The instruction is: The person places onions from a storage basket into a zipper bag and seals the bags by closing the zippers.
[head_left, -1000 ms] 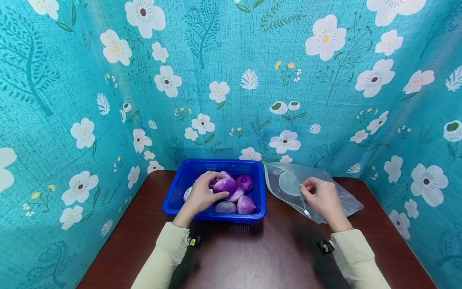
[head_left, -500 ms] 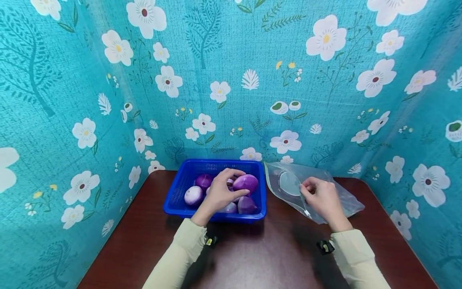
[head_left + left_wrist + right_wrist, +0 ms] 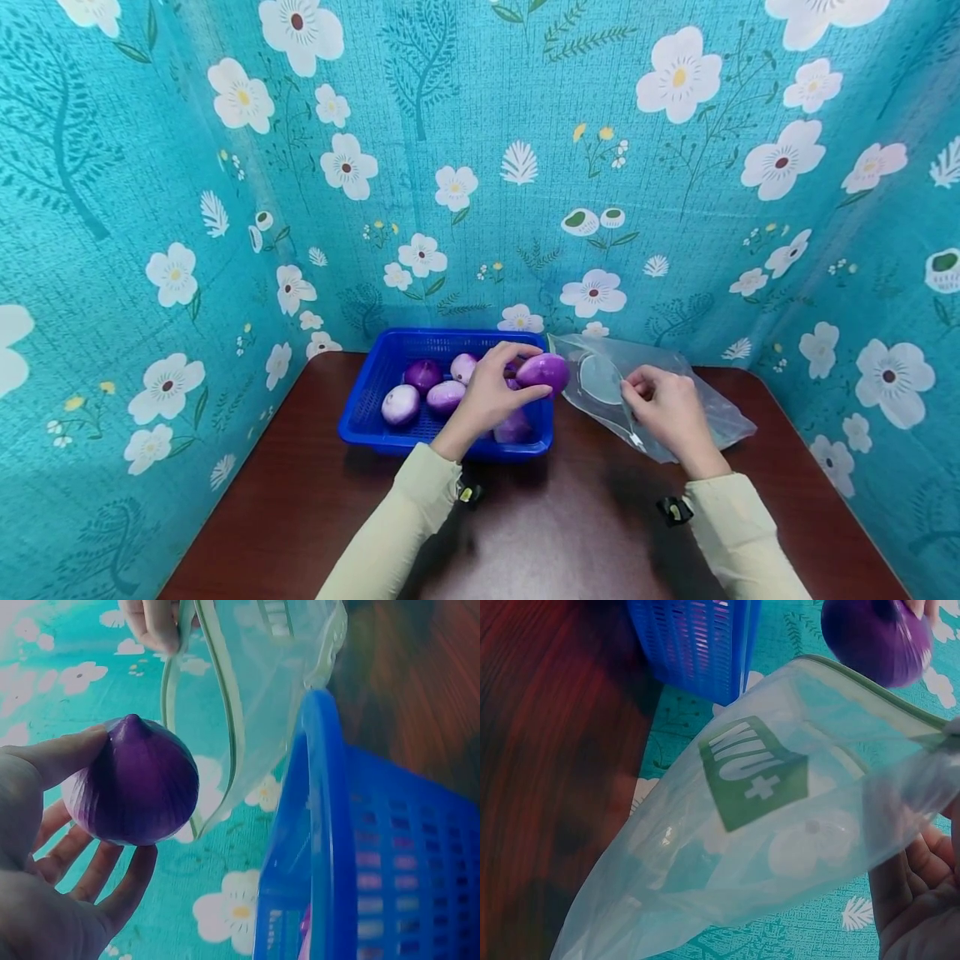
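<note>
My left hand (image 3: 489, 393) grips a purple onion (image 3: 546, 374) between thumb and fingers, above the right rim of the blue basket (image 3: 352, 421). In the left wrist view the held onion (image 3: 142, 791) has its pointed tip up, close to the mouth of a clear zip bag (image 3: 247, 682). With its thumb and fingers my right hand (image 3: 666, 407) pinches the edge of that zip bag (image 3: 600, 379), keeping the mouth parted toward the basket. A green printed mark shows on the bag in the right wrist view.
Several onions lie in the basket, among them a pale one (image 3: 401, 405) and a dark purple one (image 3: 423, 376). The basket and bag sit side by side on a dark brown table (image 3: 525, 533). Flowered teal cloth (image 3: 480, 250) encloses the table at the back and sides.
My left hand has lifted the onion from among the others and carried it right, past the basket's right rim toward the bag. The right hand and bag have barely moved.
</note>
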Action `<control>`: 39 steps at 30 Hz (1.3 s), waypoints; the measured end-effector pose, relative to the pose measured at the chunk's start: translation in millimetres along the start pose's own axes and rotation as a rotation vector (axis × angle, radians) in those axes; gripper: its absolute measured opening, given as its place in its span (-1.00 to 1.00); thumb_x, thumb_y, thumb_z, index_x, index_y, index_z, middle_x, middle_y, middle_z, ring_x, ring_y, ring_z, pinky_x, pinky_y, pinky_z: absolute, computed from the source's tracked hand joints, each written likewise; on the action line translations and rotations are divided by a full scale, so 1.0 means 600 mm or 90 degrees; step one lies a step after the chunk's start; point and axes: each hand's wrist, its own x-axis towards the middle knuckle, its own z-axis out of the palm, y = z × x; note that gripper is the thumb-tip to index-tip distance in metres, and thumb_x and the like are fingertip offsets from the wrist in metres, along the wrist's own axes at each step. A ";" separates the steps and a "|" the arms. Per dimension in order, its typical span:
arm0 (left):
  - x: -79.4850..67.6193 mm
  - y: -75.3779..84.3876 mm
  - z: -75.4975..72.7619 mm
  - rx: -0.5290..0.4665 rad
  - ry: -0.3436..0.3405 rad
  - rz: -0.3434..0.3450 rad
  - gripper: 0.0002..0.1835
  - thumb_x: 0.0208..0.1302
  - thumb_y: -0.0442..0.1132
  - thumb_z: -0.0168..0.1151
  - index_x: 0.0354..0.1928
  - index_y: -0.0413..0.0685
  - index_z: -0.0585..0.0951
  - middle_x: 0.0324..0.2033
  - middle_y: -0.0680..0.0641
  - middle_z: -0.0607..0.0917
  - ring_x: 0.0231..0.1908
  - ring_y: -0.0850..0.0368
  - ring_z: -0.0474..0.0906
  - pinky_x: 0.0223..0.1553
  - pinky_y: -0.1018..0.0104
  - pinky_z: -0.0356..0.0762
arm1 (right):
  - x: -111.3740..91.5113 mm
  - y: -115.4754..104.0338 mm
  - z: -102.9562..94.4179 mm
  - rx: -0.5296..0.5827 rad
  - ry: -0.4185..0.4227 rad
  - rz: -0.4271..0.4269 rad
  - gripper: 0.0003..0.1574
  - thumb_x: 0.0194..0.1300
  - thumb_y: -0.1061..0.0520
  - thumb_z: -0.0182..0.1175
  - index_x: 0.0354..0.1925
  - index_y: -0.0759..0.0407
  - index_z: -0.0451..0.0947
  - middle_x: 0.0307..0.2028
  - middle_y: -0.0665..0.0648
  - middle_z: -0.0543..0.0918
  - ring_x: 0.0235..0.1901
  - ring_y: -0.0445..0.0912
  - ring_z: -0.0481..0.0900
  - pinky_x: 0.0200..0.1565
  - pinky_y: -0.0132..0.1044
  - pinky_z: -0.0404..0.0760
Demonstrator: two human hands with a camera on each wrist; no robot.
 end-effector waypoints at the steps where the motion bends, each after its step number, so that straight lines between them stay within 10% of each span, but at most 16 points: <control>1: 0.003 0.003 0.006 -0.008 -0.002 -0.002 -0.47 0.18 -0.05 0.57 0.20 0.12 0.63 0.09 0.04 0.67 0.06 0.13 0.59 0.10 0.11 0.67 | 0.000 0.000 -0.001 0.000 -0.001 0.002 -0.87 0.34 0.17 0.36 -0.32 0.23 0.69 -0.54 0.09 0.67 -0.61 -0.11 0.54 -0.47 -0.27 0.59; 18: 0.026 0.000 0.092 -0.067 0.000 -0.006 -0.48 0.23 -0.02 0.53 0.22 0.15 0.63 -0.01 0.03 0.66 -0.04 0.18 0.58 0.00 0.37 0.65 | 0.000 -0.007 -0.005 0.012 0.000 0.000 -0.86 0.35 0.17 0.36 -0.32 0.23 0.69 -0.55 0.07 0.68 -0.64 -0.18 0.57 -0.43 -0.30 0.59; 39: 0.016 -0.014 0.121 0.015 -0.030 0.001 -0.42 0.23 -0.02 0.53 0.28 0.06 0.61 0.15 0.00 0.67 0.09 0.10 0.64 0.11 0.23 0.67 | 0.000 -0.007 -0.011 0.033 0.000 0.016 -0.87 0.37 0.16 0.34 -0.31 0.21 0.68 -0.54 0.08 0.67 -0.61 -0.14 0.60 -0.46 -0.31 0.63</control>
